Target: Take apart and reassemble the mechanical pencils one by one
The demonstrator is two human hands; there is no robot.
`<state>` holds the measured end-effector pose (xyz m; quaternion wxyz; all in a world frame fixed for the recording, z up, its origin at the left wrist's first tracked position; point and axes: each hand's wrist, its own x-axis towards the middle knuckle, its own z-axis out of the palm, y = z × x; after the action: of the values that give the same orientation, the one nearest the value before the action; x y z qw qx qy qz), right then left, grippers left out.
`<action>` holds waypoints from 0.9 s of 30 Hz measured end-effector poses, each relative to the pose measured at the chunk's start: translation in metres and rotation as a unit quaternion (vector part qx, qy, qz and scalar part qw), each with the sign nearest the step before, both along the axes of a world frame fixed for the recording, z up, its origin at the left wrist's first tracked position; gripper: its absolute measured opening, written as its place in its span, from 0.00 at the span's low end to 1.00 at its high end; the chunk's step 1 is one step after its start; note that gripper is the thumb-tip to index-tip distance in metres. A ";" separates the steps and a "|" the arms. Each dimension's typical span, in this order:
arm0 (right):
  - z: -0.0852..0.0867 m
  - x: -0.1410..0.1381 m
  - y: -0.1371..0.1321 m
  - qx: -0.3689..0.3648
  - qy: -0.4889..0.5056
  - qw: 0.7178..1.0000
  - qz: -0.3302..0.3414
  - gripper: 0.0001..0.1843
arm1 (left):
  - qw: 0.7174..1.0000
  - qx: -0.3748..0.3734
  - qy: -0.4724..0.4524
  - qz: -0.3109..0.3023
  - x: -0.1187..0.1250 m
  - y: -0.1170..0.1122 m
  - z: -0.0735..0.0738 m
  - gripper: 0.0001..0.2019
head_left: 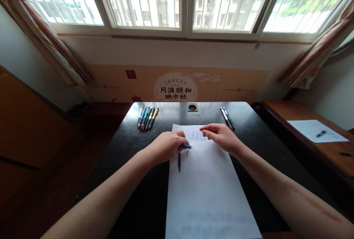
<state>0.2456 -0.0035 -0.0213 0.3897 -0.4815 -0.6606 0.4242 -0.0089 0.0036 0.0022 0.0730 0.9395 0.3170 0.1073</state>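
My left hand (166, 146) rests closed on the left edge of a white printed sheet (207, 183) and grips a dark blue pen part (186, 146) that sticks out toward the right. A thin dark piece (179, 162), like a refill, lies below that hand at the paper's edge. My right hand (221, 135) lies on the upper part of the sheet with fingers curled loosely and pointing left, nothing visible in it. The sheet lies lengthwise on a black desk (132, 146).
Several coloured pens (147, 117) lie in a row at the desk's far left. Two dark pens (227, 118) lie at the far right. A cable hole (193, 107) sits at the far edge. A wooden table (312, 139) with paper stands to the right.
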 end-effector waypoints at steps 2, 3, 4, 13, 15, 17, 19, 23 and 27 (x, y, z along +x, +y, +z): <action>0.000 0.001 0.000 0.006 -0.006 1.000 0.001 0.16 | 1.000 0.003 -0.003 0.008 0.000 -0.001 0.003 0.08; 0.000 0.002 0.000 0.008 -0.007 1.000 0.001 0.15 | 1.000 0.003 -0.004 0.011 0.000 -0.001 0.004 0.08; 0.001 0.002 0.000 0.008 -0.008 1.000 0.001 0.15 | 1.000 0.002 -0.004 0.011 -0.001 -0.002 0.005 0.08; 0.002 0.000 -0.001 -0.002 -0.019 1.000 0.006 0.15 | 1.000 0.002 0.015 0.000 0.002 -0.009 0.003 0.09; 0.002 -0.001 -0.001 0.000 -0.020 1.000 0.009 0.15 | 1.000 0.002 0.024 0.003 0.003 -0.010 0.002 0.09; 0.003 -0.002 -0.001 0.002 -0.022 1.000 0.010 0.15 | 0.999 0.005 0.032 0.008 0.005 -0.011 0.001 0.08; 0.004 -0.003 -0.001 0.003 -0.024 1.000 0.009 0.14 | 0.999 0.009 0.038 0.017 0.006 -0.011 0.000 0.09; 0.003 -0.002 -0.001 0.001 -0.023 1.000 0.012 0.15 | 0.998 0.011 0.045 0.032 0.008 -0.010 -0.001 0.10; 0.000 -0.001 0.000 -0.002 -0.019 1.000 0.013 0.15 | 0.998 0.006 0.046 0.033 0.008 -0.010 0.000 0.10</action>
<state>0.2446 -0.0040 -0.0210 0.3710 -0.4814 -0.6732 0.4212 -0.0005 -0.0067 0.0017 0.0489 0.9330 0.3500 0.0680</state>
